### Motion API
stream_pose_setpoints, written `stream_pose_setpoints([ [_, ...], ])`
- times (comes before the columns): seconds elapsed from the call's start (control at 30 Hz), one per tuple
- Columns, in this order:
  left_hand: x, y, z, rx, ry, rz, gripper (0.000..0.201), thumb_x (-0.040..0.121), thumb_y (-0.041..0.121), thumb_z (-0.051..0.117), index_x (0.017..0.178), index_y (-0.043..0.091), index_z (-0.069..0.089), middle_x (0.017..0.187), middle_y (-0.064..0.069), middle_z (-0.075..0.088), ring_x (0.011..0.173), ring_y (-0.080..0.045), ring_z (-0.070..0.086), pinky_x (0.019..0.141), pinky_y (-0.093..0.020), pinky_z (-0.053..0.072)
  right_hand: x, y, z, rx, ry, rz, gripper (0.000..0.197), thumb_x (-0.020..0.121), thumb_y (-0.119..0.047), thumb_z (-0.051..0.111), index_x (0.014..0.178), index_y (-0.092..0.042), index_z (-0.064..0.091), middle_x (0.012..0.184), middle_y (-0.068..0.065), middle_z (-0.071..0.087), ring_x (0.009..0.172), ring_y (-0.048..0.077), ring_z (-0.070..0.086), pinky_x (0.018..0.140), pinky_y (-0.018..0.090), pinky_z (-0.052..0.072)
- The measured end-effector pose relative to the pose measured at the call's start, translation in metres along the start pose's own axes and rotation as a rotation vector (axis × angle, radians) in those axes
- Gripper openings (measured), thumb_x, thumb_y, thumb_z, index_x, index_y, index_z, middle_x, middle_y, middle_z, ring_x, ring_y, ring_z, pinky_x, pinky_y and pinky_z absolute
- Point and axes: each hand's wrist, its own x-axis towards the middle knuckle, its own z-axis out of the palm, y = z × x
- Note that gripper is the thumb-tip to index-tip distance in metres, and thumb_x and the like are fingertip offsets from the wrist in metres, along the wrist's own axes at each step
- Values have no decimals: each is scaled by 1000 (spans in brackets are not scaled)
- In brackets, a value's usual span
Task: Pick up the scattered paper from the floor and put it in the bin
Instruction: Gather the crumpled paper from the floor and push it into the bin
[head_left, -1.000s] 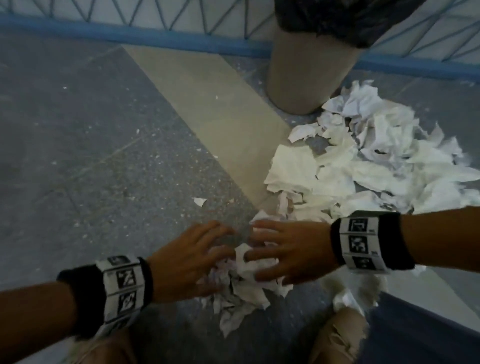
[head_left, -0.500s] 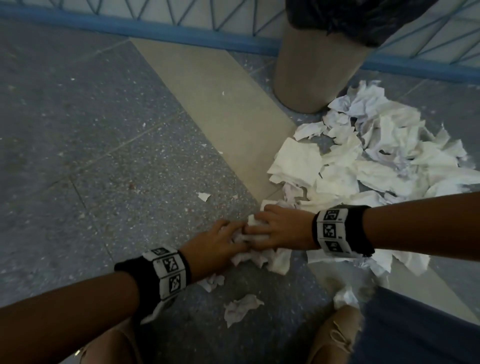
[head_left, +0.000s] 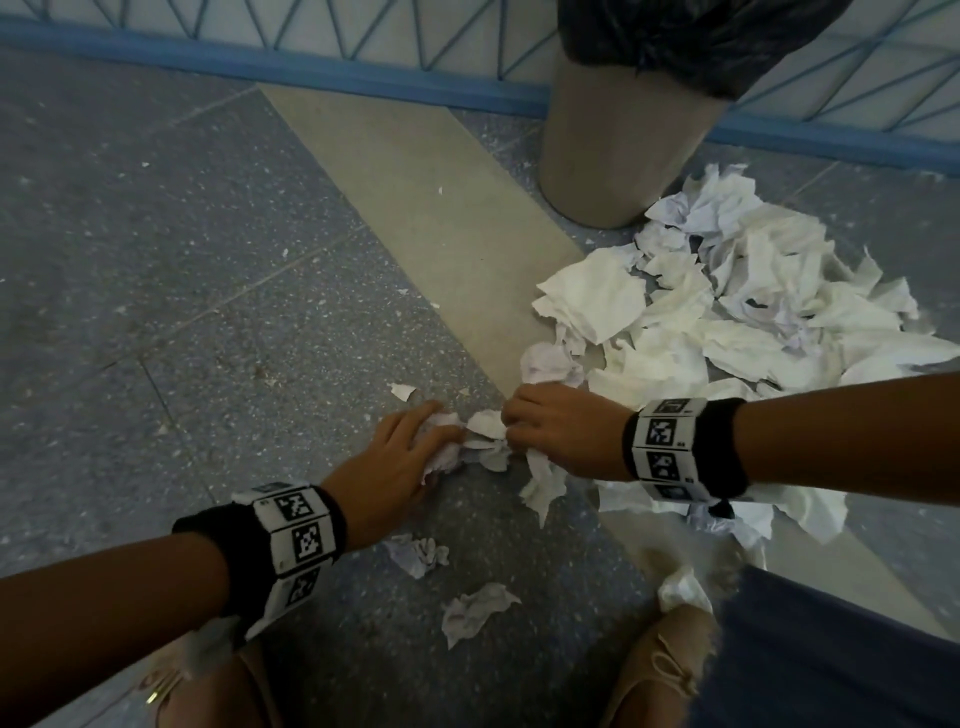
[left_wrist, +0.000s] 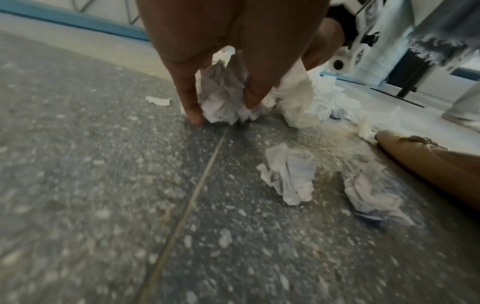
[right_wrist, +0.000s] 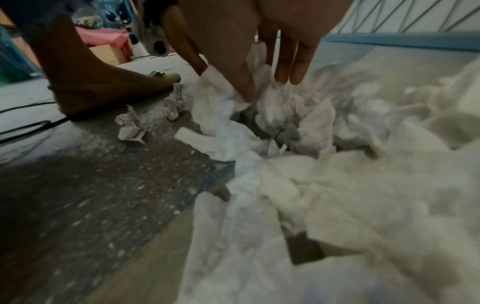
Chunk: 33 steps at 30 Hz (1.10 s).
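**Ana:** Both hands are down at the floor, facing each other. Why so close together?

**Ben:** They are scooping. The left hand (head_left: 395, 457) curls its fingers (left_wrist: 191, 107) round a crumpled wad (left_wrist: 221, 98), fingertips almost on the floor (head_left: 182, 260). The right hand (head_left: 561, 431) pinches the other side of the same small bunch of paper (head_left: 485, 436). Pressing in from two sides squeezes loose scraps into one lump, which I judge is easier to lift than single pieces.

**Ana:** And where is the bin?

**Ben:** The bin (head_left: 618, 150) stands against the blue skirting, beyond the hands and a little to their right. A black liner (head_left: 691, 41) hangs over its top, so the mouth itself is out of view.

**Ana:** Most of the paper is not in the hands, though.

**Ben:** No. The big heap (head_left: 753, 312) lies just beside the foot of the bin, on its right side, and runs back toward the right wrist. Two crumpled balls (head_left: 421, 553) (head_left: 475, 613) lie nearer the person than the hands, well apart from the bin, and a tiny scrap (head_left: 402, 391) sits just beyond the left hand.

**Ana:** So the job is far from done?

**Ben:** I would say so; nearly everything is on the floor. A beige shoe (head_left: 654, 670) stands close to the edge of the heap, so some scraps near it could get stepped on.
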Motion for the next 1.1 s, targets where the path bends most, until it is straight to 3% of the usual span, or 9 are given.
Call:
stream_pose_setpoints([
  [0.13, 2, -3, 11, 54, 8, -10, 57, 94, 35, 45, 136, 46, 8, 159, -3, -4, 143, -35, 8, 110, -48, 36, -6, 4, 3, -48, -133, 67, 36, 62, -33, 76, 94, -20, 65, 110, 12, 67, 100, 40, 63, 78, 50, 56],
  [0.2, 6, -2, 10, 156, 9, 56, 58, 85, 32, 58, 131, 44, 23, 155, -11, 18, 132, -46, 33, 90, -52, 53, -7, 2, 1, -68, -296, 96, 49, 59, -47, 75, 102, -28, 62, 123, 12, 61, 111, 44, 57, 82, 57, 50],
  [0.27, 14, 2, 8, 218, 21, 87, 57, 78, 25, 68, 127, 36, 42, 145, -15, 39, 117, -48, 50, 74, -50, 59, -5, 3, -1, -39, -411, 105, 49, 66, -35, 75, 111, -24, 59, 136, 16, 51, 118, 46, 49, 84, 58, 48],
  [0.43, 33, 9, -2, 184, -21, 30, 38, 97, 27, 40, 135, 31, 38, 152, -5, 22, 135, -32, 28, 106, -43, 41, 1, 16, -4, 115, -464, 175, 37, 88, 4, 43, 123, -6, 49, 143, 15, 34, 127, 31, 38, 99, 41, 39],
  [0.57, 50, 3, -29, -51, 91, 35, 31, 94, 23, 48, 124, 23, 54, 136, -4, 45, 123, -24, 46, 102, -28, 40, 4, 38, -26, 340, -122, 305, 25, 76, 13, 49, 95, 3, 63, 110, 26, 57, 102, 38, 57, 82, 38, 45],
  [0.77, 68, 21, -138, -357, 376, 155, 22, 83, 35, 59, 100, 21, 66, 103, 2, 58, 91, -7, 56, 72, 0, 38, 1, 91, -128, 475, 418, 530, 20, 76, 8, 56, 90, 3, 68, 100, 23, 64, 96, 32, 61, 73, 7, 33],
  [0.83, 73, 37, -181, -484, 501, 190, 9, 84, 22, 65, 93, 22, 65, 98, 1, 61, 77, 6, 59, 65, 5, 41, -6, 113, -169, 418, 611, 582, 19, 75, 2, 58, 90, 4, 69, 97, 23, 65, 95, 28, 61, 72, 7, 33],
  [0.97, 94, 77, -268, -641, 761, 302, 11, 81, 18, 67, 90, 24, 63, 93, -1, 65, 62, 9, 59, 54, -5, 48, -23, 161, -232, 326, 966, 780, 18, 76, 4, 63, 93, 6, 68, 101, 28, 64, 100, 34, 60, 74, 15, 32],
  [1.1, 146, 115, -324, -627, 939, 329, 9, 84, 23, 60, 93, 23, 60, 105, -10, 64, 84, -18, 58, 76, -34, 52, -25, 220, -249, 225, 906, 1071, 24, 82, -10, 61, 104, -4, 67, 117, 22, 60, 113, 33, 55, 86, 27, 36],
])
